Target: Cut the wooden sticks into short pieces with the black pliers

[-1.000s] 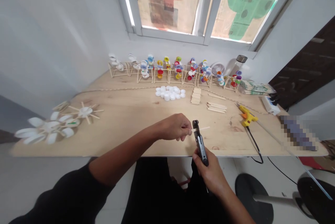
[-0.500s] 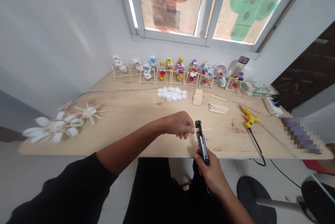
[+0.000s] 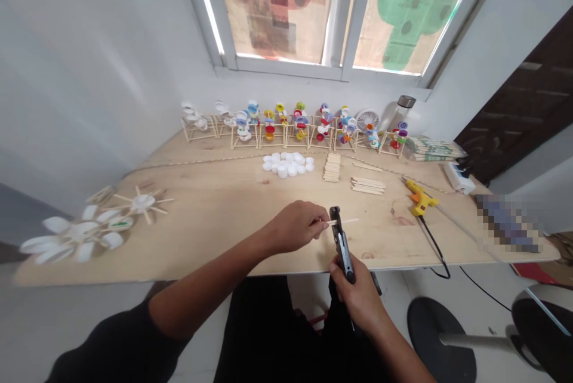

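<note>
The right hand (image 3: 356,293) is closed around one pair of black-handled cutters (image 3: 342,246), their tip at one pale wooden craft stick (image 3: 345,221). The left hand (image 3: 295,228) pinches that stick, sitting slightly lower than before. Farther off, the wooden surface (image 3: 215,204) carries one yellow glue gun (image 3: 418,199) and a cluster of white bottle caps (image 3: 287,164).
</note>
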